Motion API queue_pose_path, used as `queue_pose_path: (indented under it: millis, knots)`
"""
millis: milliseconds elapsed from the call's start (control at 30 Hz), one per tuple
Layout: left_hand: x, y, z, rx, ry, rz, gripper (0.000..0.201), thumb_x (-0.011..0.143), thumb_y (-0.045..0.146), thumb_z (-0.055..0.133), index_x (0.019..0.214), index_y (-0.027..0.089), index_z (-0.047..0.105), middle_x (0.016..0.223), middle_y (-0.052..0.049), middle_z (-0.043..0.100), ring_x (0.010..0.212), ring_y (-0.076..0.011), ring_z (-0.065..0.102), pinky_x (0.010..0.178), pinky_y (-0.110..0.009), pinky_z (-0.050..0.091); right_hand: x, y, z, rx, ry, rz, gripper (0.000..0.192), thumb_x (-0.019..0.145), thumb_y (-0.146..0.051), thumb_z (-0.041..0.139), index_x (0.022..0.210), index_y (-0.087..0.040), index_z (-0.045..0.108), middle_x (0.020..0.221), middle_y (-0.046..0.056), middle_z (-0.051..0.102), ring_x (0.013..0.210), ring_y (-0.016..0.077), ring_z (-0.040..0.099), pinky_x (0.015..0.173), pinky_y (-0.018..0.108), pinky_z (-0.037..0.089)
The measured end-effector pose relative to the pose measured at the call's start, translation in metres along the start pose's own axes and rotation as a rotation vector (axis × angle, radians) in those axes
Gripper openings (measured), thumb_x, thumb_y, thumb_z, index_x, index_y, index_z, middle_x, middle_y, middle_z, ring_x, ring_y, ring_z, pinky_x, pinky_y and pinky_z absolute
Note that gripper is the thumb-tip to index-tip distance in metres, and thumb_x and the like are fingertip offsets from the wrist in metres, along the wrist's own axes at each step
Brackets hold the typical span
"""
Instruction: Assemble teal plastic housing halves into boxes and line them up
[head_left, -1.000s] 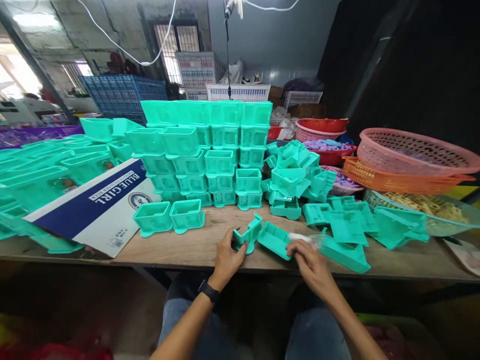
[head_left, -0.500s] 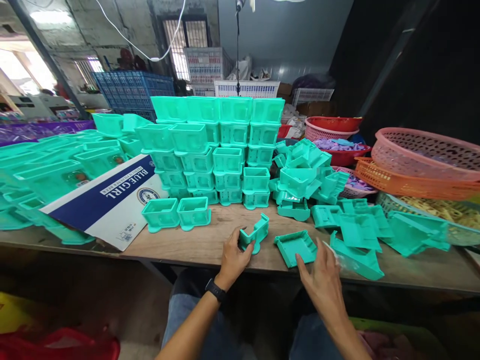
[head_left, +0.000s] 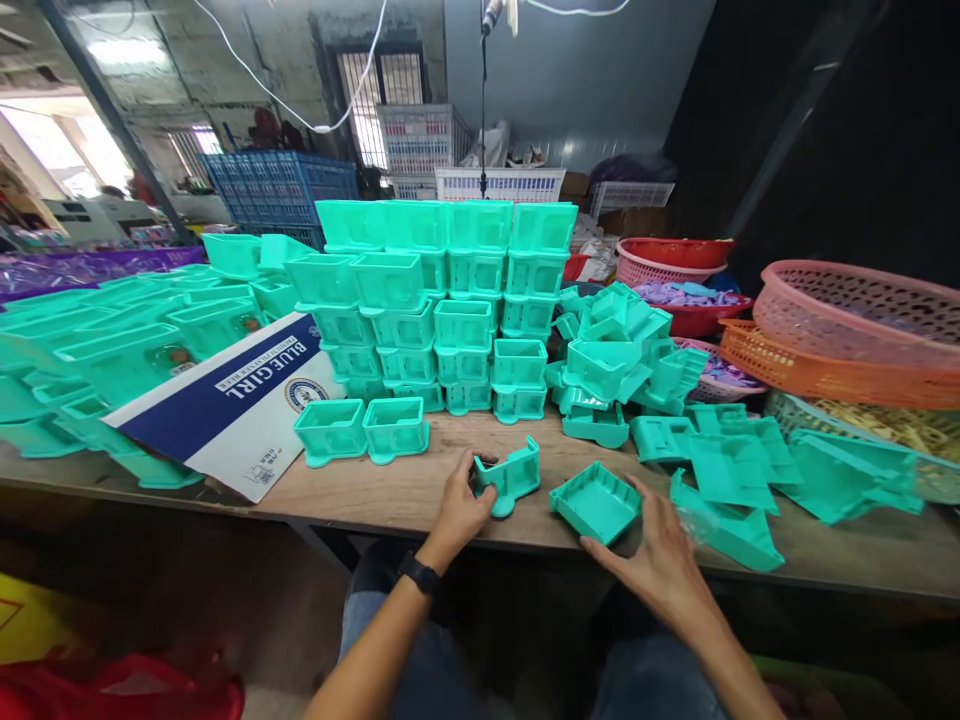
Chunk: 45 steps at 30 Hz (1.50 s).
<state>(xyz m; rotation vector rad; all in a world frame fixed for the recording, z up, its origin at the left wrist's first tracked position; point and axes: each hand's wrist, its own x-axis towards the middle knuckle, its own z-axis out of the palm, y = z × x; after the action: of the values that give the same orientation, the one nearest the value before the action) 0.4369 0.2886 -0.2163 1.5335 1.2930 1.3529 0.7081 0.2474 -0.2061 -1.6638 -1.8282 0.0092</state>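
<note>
My left hand (head_left: 463, 508) grips a teal plastic truck-shaped part (head_left: 511, 476) that rests on the wooden table (head_left: 390, 490). Right beside it lies a shallow teal tray part (head_left: 598, 501), open side up. My right hand (head_left: 660, 558) has its fingers spread and touches the tray's near right edge. A black watch is on my left wrist. Two assembled teal boxes (head_left: 361, 430) stand side by side to the left of my hands.
A tall stack of teal boxes (head_left: 442, 300) fills the table's middle back. Loose teal parts (head_left: 720, 460) lie at the right, more at the left. A blue-and-white cardboard sheet (head_left: 232, 405) lies left. Red and orange baskets (head_left: 847, 335) stand at the right.
My right hand has let go of a small clear piece and moved down to the teal tray, which now lies open side up. My left hand stays on the truck-shaped part.
</note>
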Motion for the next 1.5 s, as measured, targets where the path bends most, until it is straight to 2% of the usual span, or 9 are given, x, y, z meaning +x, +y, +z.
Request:
queue_pose_path:
  millis: [200,333,567,700,767,900,1000,1133,1500]
  knots:
    - [0.026,0.008,-0.045,-0.081,-0.295,-0.089,0.042,0.065,0.012,0.064,0.106,0.020,0.067,0.106,-0.006,0.074,0.102,-0.0249,0.070,0.089,-0.034,0.057,0.027,0.011,-0.047,0.067,-0.311,-0.159,0.089,0.079,-0.054,0.070,0.156,-0.034,0.032,0.161,0.015,0.047,0.147,0.0418,0.046,0.118,0.069,0.037]
    - [0.033,0.004,-0.057,-0.048,-0.190,-0.125,0.061,0.068,0.013,0.065,0.128,0.022,0.060,0.129,-0.009,0.068,0.117,-0.0245,0.065,0.100,-0.035,0.054,0.046,0.004,-0.052,0.101,-0.476,-0.262,0.096,0.080,-0.045,0.072,0.163,-0.035,0.025,0.171,0.012,0.033,0.159,0.0396,0.027,0.124,0.069,0.027]
    - [0.003,-0.006,-0.026,0.033,0.114,-0.094,0.056,0.094,0.038,0.056,0.145,0.024,0.039,0.148,-0.014,0.049,0.143,-0.0282,0.048,0.121,-0.049,0.038,0.052,-0.005,-0.021,0.302,-0.444,-0.254,0.098,0.084,-0.046,0.072,0.166,-0.029,0.021,0.173,0.015,0.029,0.160,0.0335,0.026,0.128,0.058,0.028]
    - [-0.007,0.007,0.003,0.196,0.169,-0.034,0.107,0.058,0.044,0.095,0.148,0.022,0.041,0.148,-0.016,0.043,0.148,-0.0396,0.038,0.126,-0.057,0.030,0.044,-0.007,-0.004,0.342,-0.400,-0.153,0.106,0.083,-0.048,0.073,0.168,-0.026,0.013,0.173,0.017,0.028,0.159,0.0340,0.029,0.126,0.057,0.032]
    - [-0.005,0.013,0.011,0.317,0.171,-0.052,0.113,0.052,0.041,0.098,0.148,0.020,0.042,0.141,-0.016,0.047,0.143,-0.0432,0.042,0.122,-0.063,0.032,0.040,-0.004,0.002,0.349,-0.385,-0.075,0.117,0.080,-0.051,0.075,0.169,-0.024,0.004,0.174,0.019,0.025,0.158,0.0357,0.030,0.124,0.059,0.035]
    - [0.002,0.018,0.006,0.269,-0.064,-0.030,0.105,0.060,0.035,0.094,0.150,0.020,0.041,0.145,-0.019,0.049,0.144,-0.0446,0.043,0.119,-0.070,0.032,0.034,0.009,0.011,0.356,-0.373,-0.021,0.123,0.075,-0.055,0.080,0.169,-0.024,0.007,0.170,0.020,0.034,0.154,0.0393,0.038,0.119,0.064,0.039]
    - [0.006,0.021,-0.009,0.155,-0.290,0.040,0.106,0.057,0.030,0.095,0.150,0.023,0.046,0.151,-0.016,0.052,0.145,-0.0375,0.048,0.122,-0.056,0.039,0.032,0.013,0.013,0.382,-0.433,-0.040,0.111,0.076,-0.053,0.080,0.167,-0.024,0.022,0.167,0.019,0.040,0.153,0.0385,0.039,0.121,0.063,0.037]
    - [0.004,0.029,-0.018,0.046,-0.466,0.074,0.103,0.063,0.030,0.095,0.153,0.023,0.046,0.156,-0.014,0.053,0.145,-0.0332,0.051,0.123,-0.050,0.043,0.029,0.004,0.019,0.454,-0.507,-0.081,0.111,0.077,-0.049,0.080,0.167,-0.023,0.022,0.169,0.020,0.037,0.156,0.0377,0.035,0.124,0.062,0.033]
    - [-0.004,0.026,-0.007,0.017,-0.490,0.010,0.112,0.059,0.029,0.096,0.154,0.024,0.037,0.154,-0.014,0.052,0.143,-0.0365,0.051,0.123,-0.053,0.040,0.022,-0.003,0.033,0.470,-0.510,-0.202,0.114,0.074,-0.035,0.082,0.168,-0.027,0.019,0.168,0.017,0.040,0.154,0.0387,0.039,0.121,0.062,0.039]
